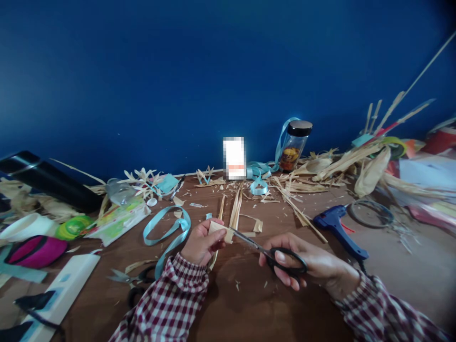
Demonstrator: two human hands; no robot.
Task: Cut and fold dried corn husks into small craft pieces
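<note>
A small pale piece of corn husk [216, 232] is pinched between the thumb and fingers of my left hand [203, 243]. My right hand [295, 259] grips a pair of scissors [287, 261] by the black handles. The scissor tips reach the right edge of the husk piece; whether the blades are fully closed is hard to make out. Behind my left hand, long husk strips [235, 209] lie on the brown table [235, 308]. A second pair of scissors [130, 280] lies by my left sleeve, partly covered by it.
Light-blue ribbon [151, 232] loops on the left, near a white power strip [62, 289]. A blue glue gun [340, 230] lies right of my right hand. At the back stand a lidded jar [294, 147] and heaped husks [338, 161]. A black flask [53, 183] leans at left.
</note>
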